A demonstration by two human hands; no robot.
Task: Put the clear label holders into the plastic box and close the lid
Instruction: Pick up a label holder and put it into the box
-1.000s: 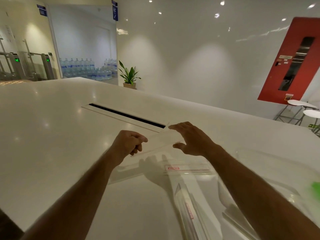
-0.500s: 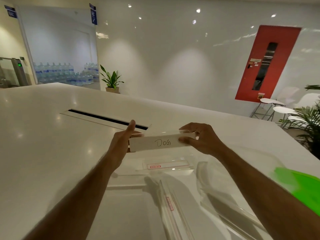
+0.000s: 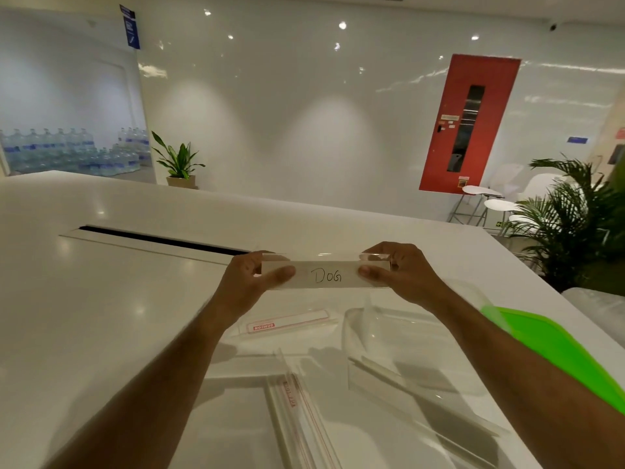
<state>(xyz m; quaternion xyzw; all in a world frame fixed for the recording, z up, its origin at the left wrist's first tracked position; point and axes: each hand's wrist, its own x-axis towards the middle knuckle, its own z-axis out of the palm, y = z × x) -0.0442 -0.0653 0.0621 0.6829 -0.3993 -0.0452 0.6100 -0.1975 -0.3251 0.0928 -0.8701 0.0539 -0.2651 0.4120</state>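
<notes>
So both arms reach forward at mid-frame, left hand (image 3: pixel 252 279) and right hand (image 3: pixel 399 274) each pinching an end of a clear acrylic label holder with a white "DOG" card (image 3: pixel 326 275), level above the white table (image 3: pixel 111 299). Below right sits the clear plastic box (image 3: pixel 399 353), its green lid (image 3: pixel 548 343) beside it.
</notes>
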